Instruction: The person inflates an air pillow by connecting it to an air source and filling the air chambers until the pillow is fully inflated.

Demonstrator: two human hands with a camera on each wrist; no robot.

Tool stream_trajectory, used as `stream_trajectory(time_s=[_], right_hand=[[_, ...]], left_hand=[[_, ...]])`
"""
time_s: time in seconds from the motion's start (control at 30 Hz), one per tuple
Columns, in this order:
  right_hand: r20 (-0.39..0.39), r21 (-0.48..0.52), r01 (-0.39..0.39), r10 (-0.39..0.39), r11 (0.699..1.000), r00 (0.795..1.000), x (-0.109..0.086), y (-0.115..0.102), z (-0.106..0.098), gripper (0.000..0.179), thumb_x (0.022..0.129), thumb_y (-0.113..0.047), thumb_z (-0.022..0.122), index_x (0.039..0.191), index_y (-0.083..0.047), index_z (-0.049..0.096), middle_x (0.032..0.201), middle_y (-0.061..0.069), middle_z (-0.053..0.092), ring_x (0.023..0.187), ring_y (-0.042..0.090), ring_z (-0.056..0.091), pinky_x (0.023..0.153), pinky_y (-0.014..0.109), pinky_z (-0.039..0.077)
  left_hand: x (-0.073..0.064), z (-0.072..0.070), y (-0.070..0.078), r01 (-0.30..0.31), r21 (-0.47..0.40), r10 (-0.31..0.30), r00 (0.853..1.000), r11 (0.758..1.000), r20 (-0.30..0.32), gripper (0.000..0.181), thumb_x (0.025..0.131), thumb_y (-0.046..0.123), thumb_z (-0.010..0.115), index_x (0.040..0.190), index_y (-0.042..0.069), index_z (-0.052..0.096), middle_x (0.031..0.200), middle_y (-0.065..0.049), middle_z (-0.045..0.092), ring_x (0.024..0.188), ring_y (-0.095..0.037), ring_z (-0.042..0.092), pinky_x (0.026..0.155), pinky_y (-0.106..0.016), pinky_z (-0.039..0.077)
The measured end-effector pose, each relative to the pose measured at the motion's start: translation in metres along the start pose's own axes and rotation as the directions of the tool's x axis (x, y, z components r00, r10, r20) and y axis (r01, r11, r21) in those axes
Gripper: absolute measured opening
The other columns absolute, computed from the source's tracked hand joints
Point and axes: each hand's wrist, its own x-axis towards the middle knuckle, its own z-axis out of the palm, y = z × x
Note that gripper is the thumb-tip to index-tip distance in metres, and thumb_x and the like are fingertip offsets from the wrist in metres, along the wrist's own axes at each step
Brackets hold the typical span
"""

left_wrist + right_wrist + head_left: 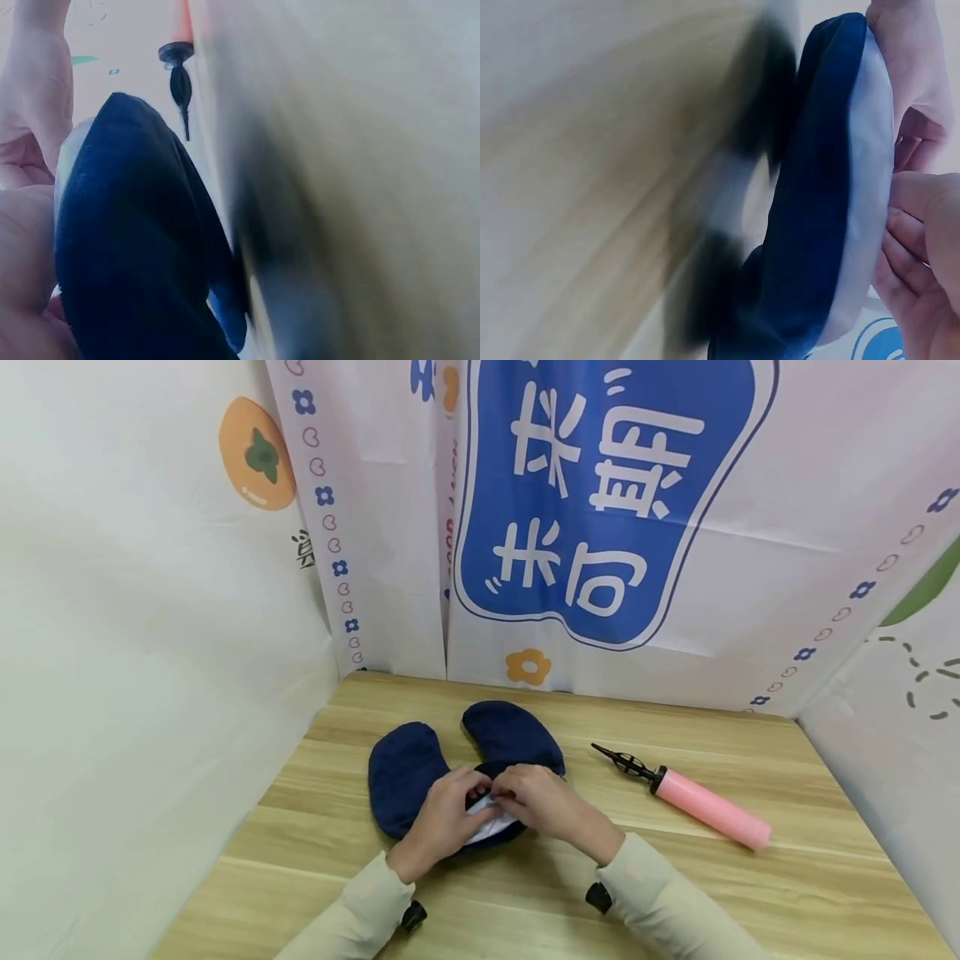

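A navy U-shaped neck pillow (408,768) lies on the table with its two arms pointing away from me. At its near curve the cover is parted, and a white inner part (491,828) shows between my hands. My left hand (444,810) pinches the opening's edge from the left, thumb on the white part. From the right, my right hand (543,802) pinches at the same opening, its fingertips close to the left hand's. In the right wrist view, curled right fingers (907,247) lie at the white strip along the navy fabric. The fingers hide what exactly is pinched.
A hand pump (712,808) with a pink barrel and black nozzle lies to the right of the pillow, nozzle pointing to the far left. The wooden table (810,877) meets printed white cloth walls (390,568) at the back and sides.
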Motion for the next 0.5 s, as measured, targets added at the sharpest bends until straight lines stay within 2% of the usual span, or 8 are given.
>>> stream_trajectory(time_s=[0.1, 0.2, 0.37, 0.5], right_hand=[[-0.026, -0.006, -0.003, 0.003, 1.000, 1.000, 0.000, 0.001, -0.002, 0.010, 0.095, -0.010, 0.079, 0.105, -0.010, 0.079, 0.100, 0.001, 0.078, 0.092, 0.013, 0.073, 0.082, 0.025, 0.061], [-0.025, 0.013, -0.030, 0.030, 0.999, 0.999, -0.003, 0.003, 0.001, 0.010, 0.095, -0.012, 0.079, 0.105, -0.010, 0.079, 0.100, 0.000, 0.079, 0.092, 0.012, 0.074, 0.080, 0.023, 0.061], [-0.012, 0.071, -0.099, 0.100, 0.993, 0.995, -0.016, 0.009, 0.005, 0.011, 0.096, -0.014, 0.078, 0.107, -0.011, 0.078, 0.100, 0.001, 0.079, 0.090, 0.012, 0.074, 0.078, 0.024, 0.061], [-0.061, 0.040, -0.104, 0.107, 0.994, 0.992, -0.041, 0.026, -0.004, 0.018, 0.094, -0.011, 0.080, 0.110, -0.005, 0.076, 0.101, 0.006, 0.078, 0.091, 0.018, 0.075, 0.079, 0.032, 0.062]], left_hand=[[0.005, 0.001, 0.001, -0.052, 0.013, 0.052, 0.998, 0.999, -0.030, 0.012, 0.090, 0.020, 0.085, 0.099, 0.016, 0.078, 0.091, 0.005, 0.071, 0.077, -0.008, 0.063, 0.068, -0.021, 0.051], [0.008, 0.005, 0.001, -0.078, 0.024, 0.079, 0.997, 0.997, -0.024, 0.005, 0.091, 0.013, 0.084, 0.093, 0.015, 0.080, 0.085, 0.005, 0.071, 0.070, -0.005, 0.060, 0.063, -0.019, 0.048], [0.009, 0.014, -0.002, -0.071, 0.023, 0.071, 0.997, 0.997, -0.016, 0.007, 0.090, 0.008, 0.083, 0.092, 0.014, 0.081, 0.084, 0.003, 0.072, 0.069, -0.002, 0.059, 0.062, -0.018, 0.049], [0.011, 0.019, -0.005, -0.071, 0.002, 0.071, 0.997, 0.997, -0.014, 0.006, 0.088, 0.007, 0.085, 0.091, 0.012, 0.082, 0.083, 0.002, 0.072, 0.069, -0.003, 0.059, 0.062, -0.018, 0.049]])
